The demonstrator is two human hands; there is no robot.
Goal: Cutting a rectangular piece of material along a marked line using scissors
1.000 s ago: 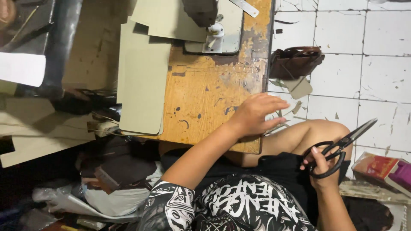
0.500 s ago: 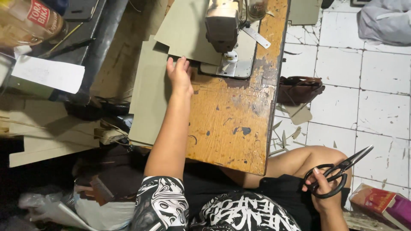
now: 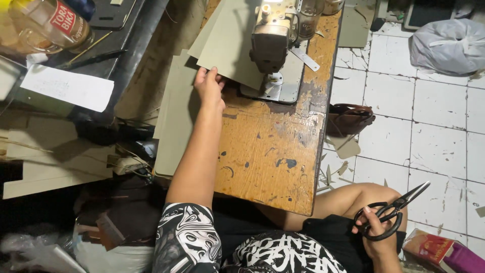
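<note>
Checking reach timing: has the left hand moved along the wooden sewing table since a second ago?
Yes. The left hand went from the worn wooden table's near right edge up to the olive sheet beside the sewing machine.

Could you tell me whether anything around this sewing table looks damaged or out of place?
Offcut scraps litter the white tiled floor beside the worn, paint-spotted wooden table, whose surface is scuffed and stained.

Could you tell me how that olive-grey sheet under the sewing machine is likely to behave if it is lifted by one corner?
The olive-grey sheet lies flat with crisp straight edges, so it is probably fairly stiff and would bend rather than drape. It looks thin, so likely light. The left hand grips its corner; a smooth surface may let it slide easily on the wooden table.
</note>
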